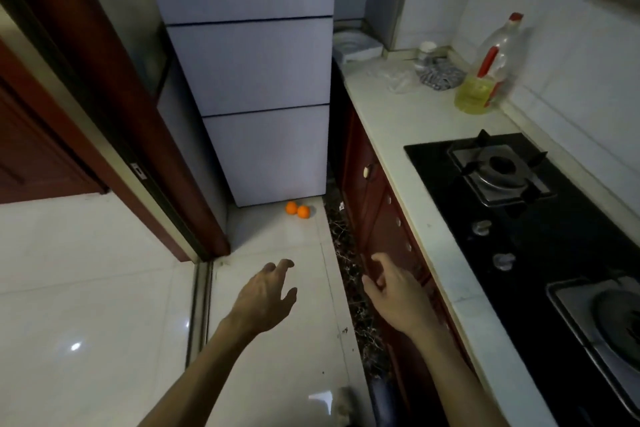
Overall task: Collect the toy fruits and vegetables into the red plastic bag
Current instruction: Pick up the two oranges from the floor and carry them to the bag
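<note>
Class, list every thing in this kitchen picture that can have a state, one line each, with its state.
left hand: open, empty
right hand: open, empty
fridge: doors shut
oranges: on the floor at the fridge's foot, not collected
oil bottle: upright, capped, partly full
hob: no flame showing
cabinet door: shut

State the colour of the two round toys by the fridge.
Both round toys are orange; head view.

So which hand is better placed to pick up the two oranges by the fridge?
Probably the left hand: empty, open, and nearly in line with the oranges. The right hand, also empty, sits off beside the cabinet.
</note>
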Demonstrator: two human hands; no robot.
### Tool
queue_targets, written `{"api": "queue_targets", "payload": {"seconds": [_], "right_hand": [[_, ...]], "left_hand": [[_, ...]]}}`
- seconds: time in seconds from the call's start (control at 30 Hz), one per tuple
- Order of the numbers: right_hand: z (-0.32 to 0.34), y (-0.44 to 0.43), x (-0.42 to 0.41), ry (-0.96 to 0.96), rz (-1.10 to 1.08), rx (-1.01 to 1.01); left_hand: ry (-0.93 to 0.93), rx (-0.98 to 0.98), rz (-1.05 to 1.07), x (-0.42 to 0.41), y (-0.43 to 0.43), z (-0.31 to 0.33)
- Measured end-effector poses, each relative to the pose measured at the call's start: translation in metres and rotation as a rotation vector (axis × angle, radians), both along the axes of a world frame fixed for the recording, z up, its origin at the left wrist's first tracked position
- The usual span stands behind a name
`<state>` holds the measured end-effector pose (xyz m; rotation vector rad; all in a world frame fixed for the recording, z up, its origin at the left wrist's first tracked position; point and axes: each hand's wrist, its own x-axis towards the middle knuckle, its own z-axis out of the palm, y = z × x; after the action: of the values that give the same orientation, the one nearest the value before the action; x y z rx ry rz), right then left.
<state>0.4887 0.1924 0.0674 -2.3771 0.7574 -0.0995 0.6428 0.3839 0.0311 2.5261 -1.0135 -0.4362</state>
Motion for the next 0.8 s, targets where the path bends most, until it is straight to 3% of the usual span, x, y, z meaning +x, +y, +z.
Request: {"api": "queue_targets", "payload": {"seconds": [0.43,0.8], "right_hand": [[-0.033,-0.072,0.159,0.163,0.262,0.094],[-0.070,-0.095,0.287,0.318,0.242,0.038]], "left_hand": [[0.013,0.012,0.219,0.108,-0.035,-0.011],[0.081,0.019,0.110,0.268,-0.072,-0.049]]}}
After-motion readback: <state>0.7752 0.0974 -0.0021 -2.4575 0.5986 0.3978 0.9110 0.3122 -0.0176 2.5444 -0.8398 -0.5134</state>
